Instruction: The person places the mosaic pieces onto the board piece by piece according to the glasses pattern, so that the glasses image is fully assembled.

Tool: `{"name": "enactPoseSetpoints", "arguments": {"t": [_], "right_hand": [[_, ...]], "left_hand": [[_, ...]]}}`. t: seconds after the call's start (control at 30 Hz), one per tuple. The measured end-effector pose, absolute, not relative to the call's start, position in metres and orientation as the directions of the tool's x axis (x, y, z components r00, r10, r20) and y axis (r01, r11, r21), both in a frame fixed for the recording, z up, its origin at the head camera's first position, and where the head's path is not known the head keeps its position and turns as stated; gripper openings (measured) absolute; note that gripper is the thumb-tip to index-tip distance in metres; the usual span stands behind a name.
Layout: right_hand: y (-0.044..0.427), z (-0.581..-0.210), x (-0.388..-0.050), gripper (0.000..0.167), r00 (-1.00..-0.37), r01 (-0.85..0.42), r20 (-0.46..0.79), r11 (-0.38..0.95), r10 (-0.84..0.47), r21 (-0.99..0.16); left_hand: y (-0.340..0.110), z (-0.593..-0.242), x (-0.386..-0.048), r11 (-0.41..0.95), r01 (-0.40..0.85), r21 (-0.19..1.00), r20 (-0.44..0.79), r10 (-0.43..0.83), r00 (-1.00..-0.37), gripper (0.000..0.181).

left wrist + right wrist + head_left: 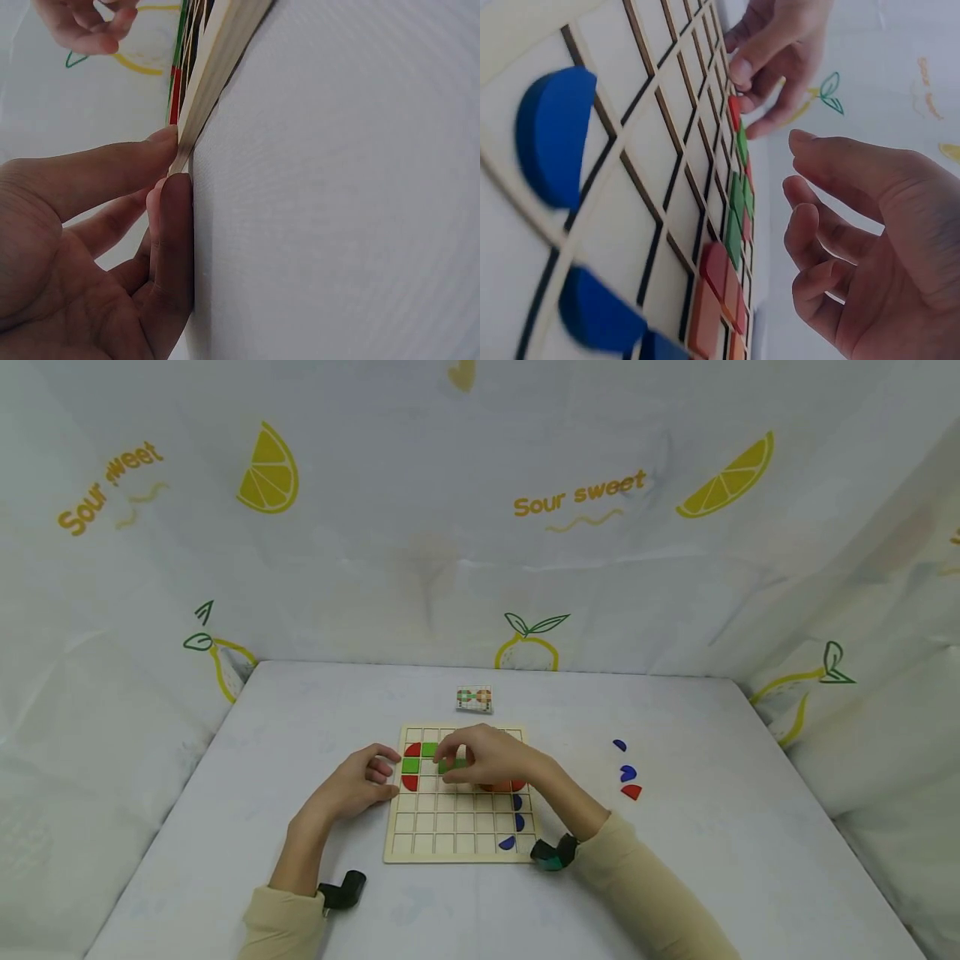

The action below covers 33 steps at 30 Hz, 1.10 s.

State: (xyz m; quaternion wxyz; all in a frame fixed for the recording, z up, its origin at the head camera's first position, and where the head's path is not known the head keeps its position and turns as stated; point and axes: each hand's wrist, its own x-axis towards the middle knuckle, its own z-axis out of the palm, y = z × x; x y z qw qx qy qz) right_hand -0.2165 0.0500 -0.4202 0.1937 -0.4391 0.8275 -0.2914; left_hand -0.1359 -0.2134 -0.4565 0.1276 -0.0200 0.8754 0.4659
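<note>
A wooden grid board (423,842) lies on the white table. At its left edge is my left hand (352,785), thumb and fingertips touching the rim. My right hand (491,756) hovers over the upper middle of the board; in the right wrist view its fingers are loosely bent, with nothing visible between them. Red quarter-circle pieces (410,783) and green squares (410,765) sit in cells at the upper left. Beneath the right hand are more green pieces (735,238) and red and orange pieces (705,319), partly hidden. Blue half-circle pieces (507,842) lie at the lower right.
Beyond the board stands a small pattern card (474,698). To the right, loose on the table, lie blue pieces (627,772) and a red piece (632,792). A white printed cloth (420,568) hangs behind and at the sides. Both wrists carry black cameras (343,890).
</note>
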Motion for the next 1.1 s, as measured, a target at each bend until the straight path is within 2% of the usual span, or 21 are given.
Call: {"name": "enactPoseSetpoints", "arguments": {"t": [0.23,0.5,0.83,1.1], "right_hand": [[0.083,-0.411,-0.211,0.028,-0.607,-0.592,-0.067,0.506,-0.792,-0.628],[0.124,-0.406,-0.200,0.027,-0.646,-0.552,-0.084,0.540,-0.759,-0.636],[0.181,-0.410,-0.190,0.029,-0.668,-0.466,-0.175,0.590,-0.723,-0.660],[0.221,-0.410,-0.184,0.030,-0.649,-0.411,-0.250,0.608,-0.718,-0.679]], "left_hand": [[-0.213,-0.456,-0.135,0.562,-0.159,0.811,-0.242,0.075,-0.967,0.045],[-0.214,-0.456,-0.134,0.557,-0.150,0.817,-0.235,0.083,-0.968,0.045],[-0.213,-0.456,-0.133,0.552,-0.143,0.822,-0.227,0.086,-0.970,0.046],[-0.215,-0.458,-0.134,0.550,-0.135,0.824,-0.225,0.098,-0.969,0.045]]}}
